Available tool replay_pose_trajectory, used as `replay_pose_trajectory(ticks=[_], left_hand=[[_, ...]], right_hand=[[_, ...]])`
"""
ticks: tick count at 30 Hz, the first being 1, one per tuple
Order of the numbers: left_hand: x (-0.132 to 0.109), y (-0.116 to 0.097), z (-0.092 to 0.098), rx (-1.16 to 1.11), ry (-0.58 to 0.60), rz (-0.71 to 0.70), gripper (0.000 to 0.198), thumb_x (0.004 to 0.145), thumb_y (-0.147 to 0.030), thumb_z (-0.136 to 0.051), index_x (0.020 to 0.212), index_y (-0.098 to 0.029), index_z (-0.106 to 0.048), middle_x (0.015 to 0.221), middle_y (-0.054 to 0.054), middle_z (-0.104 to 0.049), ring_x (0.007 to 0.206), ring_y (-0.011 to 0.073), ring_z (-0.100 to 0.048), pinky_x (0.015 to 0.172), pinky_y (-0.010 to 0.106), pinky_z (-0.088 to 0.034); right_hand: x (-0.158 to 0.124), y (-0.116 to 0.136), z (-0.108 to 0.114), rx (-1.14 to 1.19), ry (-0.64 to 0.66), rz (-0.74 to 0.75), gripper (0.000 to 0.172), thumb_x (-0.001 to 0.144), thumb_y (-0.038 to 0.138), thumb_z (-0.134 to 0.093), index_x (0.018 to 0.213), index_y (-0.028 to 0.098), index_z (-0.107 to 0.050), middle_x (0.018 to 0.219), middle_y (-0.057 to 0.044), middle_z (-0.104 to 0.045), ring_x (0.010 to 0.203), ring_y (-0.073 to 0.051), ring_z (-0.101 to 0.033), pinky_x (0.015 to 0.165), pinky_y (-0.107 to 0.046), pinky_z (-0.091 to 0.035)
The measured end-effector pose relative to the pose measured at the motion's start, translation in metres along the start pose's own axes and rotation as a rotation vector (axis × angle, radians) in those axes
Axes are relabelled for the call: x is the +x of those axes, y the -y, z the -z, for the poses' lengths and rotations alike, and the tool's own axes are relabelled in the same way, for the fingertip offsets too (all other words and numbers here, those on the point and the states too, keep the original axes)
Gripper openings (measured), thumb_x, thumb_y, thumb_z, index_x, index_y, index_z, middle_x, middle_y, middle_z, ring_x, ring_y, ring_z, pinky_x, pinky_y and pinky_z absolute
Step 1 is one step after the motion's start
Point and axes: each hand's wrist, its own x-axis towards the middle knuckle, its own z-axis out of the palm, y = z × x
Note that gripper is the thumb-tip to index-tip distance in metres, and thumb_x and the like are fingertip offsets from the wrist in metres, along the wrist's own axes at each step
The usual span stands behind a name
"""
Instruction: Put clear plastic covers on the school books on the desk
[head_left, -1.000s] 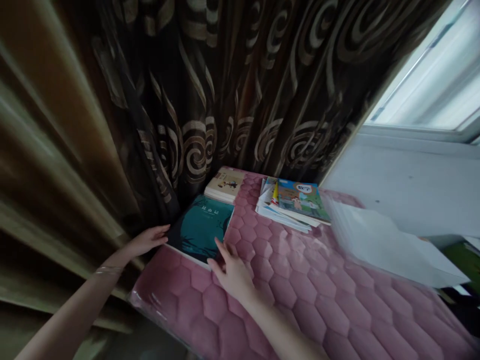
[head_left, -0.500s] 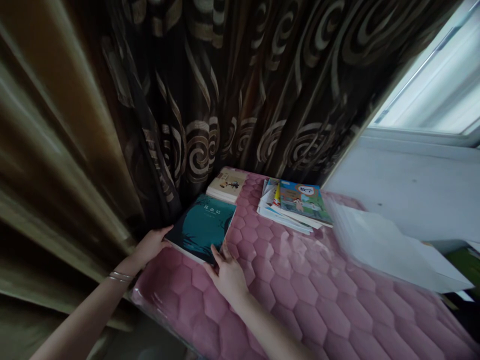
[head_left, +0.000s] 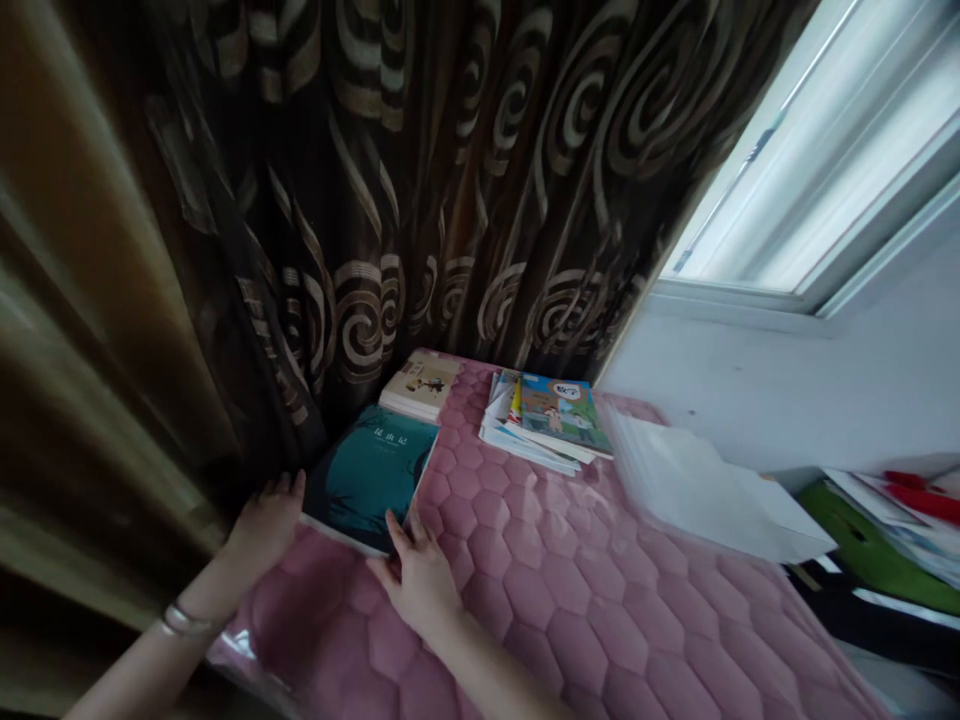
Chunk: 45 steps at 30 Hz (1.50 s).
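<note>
A dark teal book (head_left: 375, 470) lies flat on the pink quilted table cover (head_left: 570, 580). My right hand (head_left: 421, 575) rests at the book's near right corner, fingers apart, with fingertips on the cover. At the book's near left corner is my left hand (head_left: 266, 525), its fingers spread beside the edge and beneath no object. A beige book (head_left: 420, 386) lies just behind the teal one. To the right, a pile of thin booklets has a colourful picture book (head_left: 562, 410) on top.
Dark patterned curtains (head_left: 465, 180) hang behind the table, with golden ones (head_left: 90, 350) at the left. White sheets in clear plastic (head_left: 697, 480) lie at the right, near a green item (head_left: 870, 545) and papers. A window (head_left: 810, 180) is at upper right.
The view has turned to the right, so the books appear further left. My left hand has let go of the teal book's left corner and turned flatter. My right hand stays on its corner.
</note>
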Motion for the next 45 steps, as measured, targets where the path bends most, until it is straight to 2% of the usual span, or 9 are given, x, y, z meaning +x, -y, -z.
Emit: replay_pose_trajectory(ticks=[4, 8, 13, 19, 22, 27, 31, 40, 45], left_hand=[[-0.02, -0.092, 0.003, 0.101, -0.226, -0.273, 0.062, 0.079, 0.0, -0.043, 0.137, -0.018, -0.052, 0.152, 0.016, -0.036, 0.137, 0.034, -0.037, 0.113, 0.059, -0.025], [-0.019, -0.193, -0.012, -0.136, -0.035, -0.657, 0.057, 0.082, -0.011, -0.048, 0.138, -0.022, -0.05, 0.149, 0.009, -0.042, 0.136, 0.0284, -0.041, 0.113, 0.053, -0.031], [0.013, -0.256, -0.057, -0.29, 0.026, -0.652, 0.05, 0.084, -0.017, -0.051, 0.134, -0.016, -0.053, 0.149, 0.013, -0.042, 0.138, 0.0294, -0.038, 0.111, 0.047, -0.037], [0.04, -0.254, -0.108, -0.394, -0.157, -0.689, 0.041, 0.091, -0.031, -0.044, 0.128, -0.021, -0.06, 0.142, 0.009, -0.052, 0.132, 0.0273, -0.046, 0.109, 0.046, -0.041], [0.04, -0.25, -0.108, -0.417, -0.171, -0.71, 0.04, 0.091, -0.033, -0.045, 0.125, -0.021, -0.062, 0.138, 0.009, -0.056, 0.129, 0.0264, -0.051, 0.107, 0.045, -0.043], [0.038, -0.253, -0.096, -0.442, -0.163, -0.707, 0.038, 0.09, -0.032, -0.047, 0.123, -0.021, -0.063, 0.136, 0.008, -0.058, 0.125, 0.0258, -0.054, 0.106, 0.045, -0.045], [0.036, -0.253, -0.093, -0.451, -0.164, -0.702, 0.037, 0.089, -0.03, -0.049, 0.122, -0.021, -0.063, 0.135, 0.009, -0.059, 0.123, 0.0261, -0.055, 0.104, 0.046, -0.046], [0.034, -0.252, -0.092, -0.485, -0.155, -0.683, 0.037, 0.088, -0.03, -0.051, 0.122, -0.024, -0.063, 0.136, 0.007, -0.058, 0.125, 0.025, -0.053, 0.105, 0.046, -0.045], [0.035, -0.251, -0.093, -0.501, -0.145, -0.684, 0.037, 0.088, -0.031, -0.051, 0.122, -0.024, -0.063, 0.135, 0.007, -0.058, 0.123, 0.0254, -0.055, 0.104, 0.046, -0.046]], right_hand=[[-0.016, -0.027, 0.026, 0.035, 0.087, 0.078, 0.069, 0.086, 0.032, -0.061, 0.148, 0.019, -0.035, 0.153, -0.014, -0.034, 0.137, -0.028, -0.038, 0.11, -0.044, -0.036], [-0.042, -0.09, 0.075, -0.121, 0.054, -0.054, 0.055, 0.087, 0.029, -0.058, 0.141, 0.022, -0.048, 0.149, -0.011, -0.042, 0.135, -0.028, -0.041, 0.112, -0.048, -0.032], [-0.091, -0.161, 0.127, -0.234, -0.044, -0.329, 0.043, 0.092, 0.032, -0.047, 0.131, 0.02, -0.059, 0.142, -0.01, -0.051, 0.134, -0.027, -0.043, 0.112, -0.048, -0.032], [-0.107, -0.193, 0.14, -0.034, -0.28, -0.236, 0.031, 0.09, 0.026, -0.045, 0.106, 0.02, -0.072, 0.118, -0.008, -0.069, 0.112, -0.022, -0.062, 0.097, -0.037, -0.048], [-0.093, -0.222, 0.168, -0.017, -0.449, -0.413, 0.033, 0.091, 0.024, -0.04, 0.094, 0.018, -0.072, 0.089, -0.006, -0.074, 0.077, -0.018, -0.069, 0.074, -0.029, -0.054], [-0.07, -0.289, 0.222, -0.232, -0.616, -0.691, 0.037, 0.084, 0.018, -0.046, 0.115, 0.008, -0.065, 0.111, -0.016, -0.068, 0.09, -0.023, -0.066, 0.084, -0.033, -0.05], [-0.061, -0.318, 0.229, -0.273, -0.579, -0.729, 0.042, 0.08, 0.016, -0.052, 0.12, 0.008, -0.064, 0.117, -0.016, -0.067, 0.099, -0.025, -0.064, 0.09, -0.033, -0.047], [-0.06, -0.319, 0.231, -0.331, -0.641, -0.692, 0.038, 0.092, 0.022, -0.041, 0.113, 0.008, -0.069, 0.093, -0.015, -0.073, 0.093, -0.024, -0.063, 0.086, -0.033, -0.044], [-0.073, -0.281, 0.247, -0.388, -0.8, -0.584, 0.043, 0.096, 0.025, -0.031, 0.114, 0.009, -0.065, 0.106, -0.016, -0.069, 0.107, -0.026, -0.055, 0.097, -0.038, -0.038]])
